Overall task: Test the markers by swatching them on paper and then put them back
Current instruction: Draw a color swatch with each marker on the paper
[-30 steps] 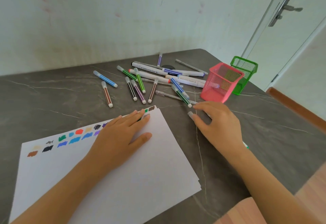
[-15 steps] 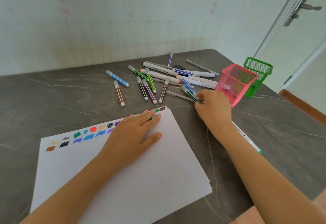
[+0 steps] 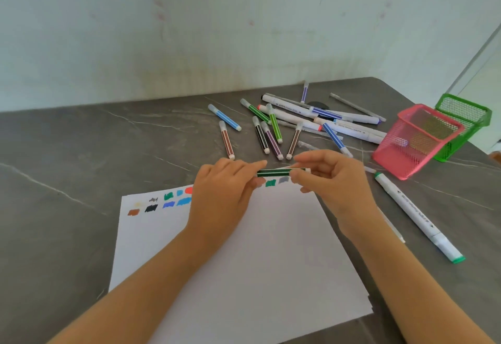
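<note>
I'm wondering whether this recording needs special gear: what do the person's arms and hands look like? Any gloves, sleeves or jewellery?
No gear shows. The left hand and right hand are ungloved, and no rings are visible on them. The left forearm and right forearm are bare down to the picture's lower edge, with no sleeves, watch, bracelet or markings in view.

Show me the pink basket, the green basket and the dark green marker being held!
pink basket [image 3: 393, 143]: head view, on its front mesh wall.
green basket [image 3: 448, 151]: head view, on its lower outer wall.
dark green marker [image 3: 273, 172]: head view, on the middle of its striped barrel.
</note>
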`<state>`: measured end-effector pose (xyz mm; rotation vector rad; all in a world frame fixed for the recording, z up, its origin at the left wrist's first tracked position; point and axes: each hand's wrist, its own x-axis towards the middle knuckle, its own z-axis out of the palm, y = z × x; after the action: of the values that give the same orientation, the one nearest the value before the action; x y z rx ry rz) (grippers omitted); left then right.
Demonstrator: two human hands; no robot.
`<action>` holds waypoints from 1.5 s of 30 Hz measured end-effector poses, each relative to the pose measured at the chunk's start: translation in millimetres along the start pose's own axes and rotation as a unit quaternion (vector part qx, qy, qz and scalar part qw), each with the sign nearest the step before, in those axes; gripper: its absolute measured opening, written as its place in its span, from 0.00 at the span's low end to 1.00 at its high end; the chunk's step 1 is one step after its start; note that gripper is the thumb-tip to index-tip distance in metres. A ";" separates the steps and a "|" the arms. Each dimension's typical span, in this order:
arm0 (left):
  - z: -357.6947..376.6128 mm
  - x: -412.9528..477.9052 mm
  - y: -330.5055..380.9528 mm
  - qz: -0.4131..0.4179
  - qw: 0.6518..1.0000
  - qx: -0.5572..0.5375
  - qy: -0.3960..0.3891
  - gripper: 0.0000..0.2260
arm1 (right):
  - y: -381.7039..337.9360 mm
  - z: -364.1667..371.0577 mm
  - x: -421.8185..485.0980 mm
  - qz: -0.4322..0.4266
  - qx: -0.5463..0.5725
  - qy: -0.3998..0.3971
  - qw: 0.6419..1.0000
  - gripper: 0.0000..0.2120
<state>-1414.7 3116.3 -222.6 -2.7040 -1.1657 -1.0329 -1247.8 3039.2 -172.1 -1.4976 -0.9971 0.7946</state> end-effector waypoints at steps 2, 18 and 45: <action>-1.3 -1.4 -3.1 0.007 0.999 0.000 0.045 0.14 | 5.0 4.8 0.6 0.037 0.076 -0.003 0.996 0.10; 2.2 -1.4 2.1 0.008 0.996 -0.059 0.064 0.13 | 22.1 18.8 8.4 0.055 0.141 -0.029 0.988 0.07; -1.0 1.6 -2.7 -0.063 0.982 -0.090 -0.153 0.12 | 40.2 -21.9 32.8 0.025 -0.074 0.035 0.996 0.04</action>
<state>-1416.3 3119.0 -221.5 -3.0505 -1.3665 -0.7852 -1208.1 3058.6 -206.9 -1.6714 -0.9879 0.7107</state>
